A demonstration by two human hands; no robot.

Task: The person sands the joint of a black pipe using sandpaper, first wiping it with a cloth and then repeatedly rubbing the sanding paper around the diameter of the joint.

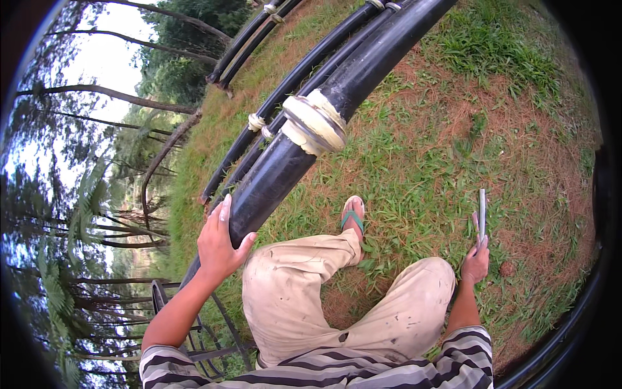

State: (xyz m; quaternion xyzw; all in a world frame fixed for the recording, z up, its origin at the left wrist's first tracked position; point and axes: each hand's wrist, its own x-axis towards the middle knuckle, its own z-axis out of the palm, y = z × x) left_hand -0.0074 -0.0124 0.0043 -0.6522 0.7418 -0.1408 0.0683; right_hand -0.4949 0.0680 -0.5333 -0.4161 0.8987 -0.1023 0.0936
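A thick black pipe (272,178) slants from the lower left to the top of the head view. Around its middle sits a joint (314,123) with a dark band between cream-coloured, rough-edged collars. My left hand (221,241) grips the pipe's near end, with the fingers along its left side and the thumb near the lower edge. Off to the right and low over the grass, my right hand (476,262) is closed round a slim grey metal tool (482,211), which points away from me. A shorter brownish prong lies beside the grey bar; the tool's exact kind is unclear.
Thinner black pipes (304,68) with cream rings run beside the thick one on the left. A black metal frame (214,340) stands by my left elbow. My sandalled foot (353,217) rests on grass (408,168) strewn with brown needles. Trees (116,97) rise at left.
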